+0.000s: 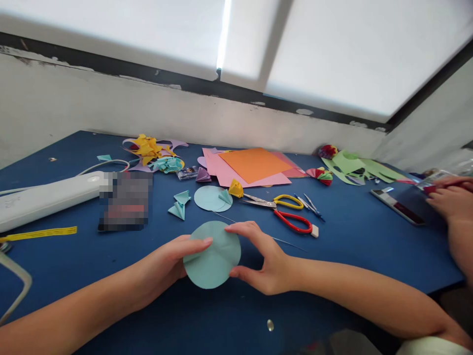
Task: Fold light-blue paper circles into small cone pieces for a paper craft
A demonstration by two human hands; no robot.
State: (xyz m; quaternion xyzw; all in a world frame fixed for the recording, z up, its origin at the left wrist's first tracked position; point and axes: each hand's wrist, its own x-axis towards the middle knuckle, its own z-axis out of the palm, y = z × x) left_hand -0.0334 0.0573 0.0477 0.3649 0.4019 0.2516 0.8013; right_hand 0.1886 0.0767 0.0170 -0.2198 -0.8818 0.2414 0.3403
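Observation:
A light-blue paper circle (212, 261) with faint creases is held up over the near part of the table. My left hand (168, 264) pinches its left side, thumb on the front and the other fingers hidden behind. At the right edge, my right hand (264, 259) has its index finger near the top and its thumb lower down, both on the rim. Just beyond lie more light-blue paper circles (207, 198), with a small folded blue piece (225, 197) on top. Folded blue paper pieces (180, 204) rest to their left.
Scissors (275, 203) with yellow and red handles lie beyond my right hand, near tweezers (312, 206). Orange paper (254, 165) tops a pink stack. A white power strip (51, 197) is at left. Another person's hand (453, 197) works at far right, by a phone (399, 207).

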